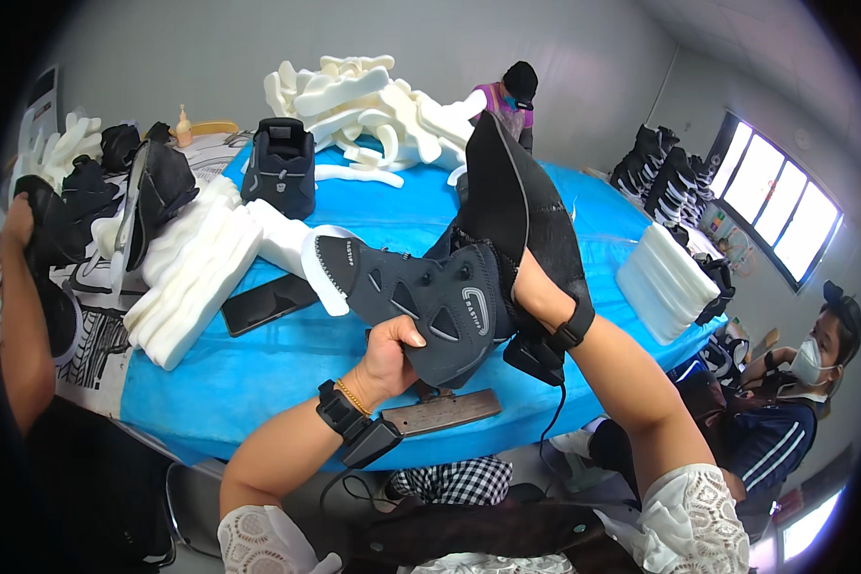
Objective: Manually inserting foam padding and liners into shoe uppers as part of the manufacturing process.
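A dark grey and black boot upper (407, 287) with triangular patches and a white foam edge at its toe is held up over the table. My left hand (389, 356) grips its lower side, thumb on the outer face and the other fingers behind it. My right hand (542, 295) reaches inside the upper below its tall black flap (502, 182); the fingers are hidden in there. Beneath my left hand, a worn wooden piece (445, 413) lies at the table's near edge. Both wrists wear black strapped devices with cables.
On the blue-covered table (354, 210) are piled white foam strips (354, 105), stacked foam (196, 273), a phone (270, 304), another boot upper (279, 170) and a foam block (668, 284). A co-worker's arm (27, 316) handles boots at left; people sit at right (784, 411) and far side (509, 103).
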{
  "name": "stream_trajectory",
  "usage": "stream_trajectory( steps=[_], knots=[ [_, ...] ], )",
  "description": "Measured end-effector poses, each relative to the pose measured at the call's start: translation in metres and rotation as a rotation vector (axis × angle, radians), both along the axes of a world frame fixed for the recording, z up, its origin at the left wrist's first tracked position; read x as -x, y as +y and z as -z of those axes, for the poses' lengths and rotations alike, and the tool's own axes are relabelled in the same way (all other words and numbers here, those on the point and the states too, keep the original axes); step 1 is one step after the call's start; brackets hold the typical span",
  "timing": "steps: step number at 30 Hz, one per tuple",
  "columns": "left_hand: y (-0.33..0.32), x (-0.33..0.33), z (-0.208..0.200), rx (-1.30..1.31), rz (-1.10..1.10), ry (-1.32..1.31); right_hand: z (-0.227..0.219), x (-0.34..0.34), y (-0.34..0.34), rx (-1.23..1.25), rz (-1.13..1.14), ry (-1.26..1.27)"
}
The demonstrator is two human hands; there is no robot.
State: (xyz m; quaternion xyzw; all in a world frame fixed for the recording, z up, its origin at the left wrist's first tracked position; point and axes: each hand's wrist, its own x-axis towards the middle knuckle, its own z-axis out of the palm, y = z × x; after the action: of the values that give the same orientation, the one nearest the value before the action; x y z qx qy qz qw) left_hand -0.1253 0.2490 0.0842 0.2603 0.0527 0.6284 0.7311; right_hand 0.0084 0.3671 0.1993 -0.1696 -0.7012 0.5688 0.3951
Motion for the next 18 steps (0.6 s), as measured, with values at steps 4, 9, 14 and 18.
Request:
stream_trajectory(
  steps=[4, 9, 14, 18],
  knots=[
    [-0.001, 0.007, 0.002, 0.001, -0.014, -0.023, 0.005, 0.001, -0.006, 0.087, -0.019, -0.015],
    [-0.017, 0.010, -0.018, -0.031, -0.021, 0.027, 0.010, -0.007, -0.012, 0.260, -0.075, -0.026],
    [-0.024, 0.020, -0.020, 0.011, -0.262, 0.144, 0.026, -0.006, -0.001, 0.322, -0.164, 0.022],
    [-0.034, 0.027, -0.034, -0.060, -0.308, 0.155, 0.028, -0.003, -0.007, 0.326, -0.147, 0.046]
  ],
)
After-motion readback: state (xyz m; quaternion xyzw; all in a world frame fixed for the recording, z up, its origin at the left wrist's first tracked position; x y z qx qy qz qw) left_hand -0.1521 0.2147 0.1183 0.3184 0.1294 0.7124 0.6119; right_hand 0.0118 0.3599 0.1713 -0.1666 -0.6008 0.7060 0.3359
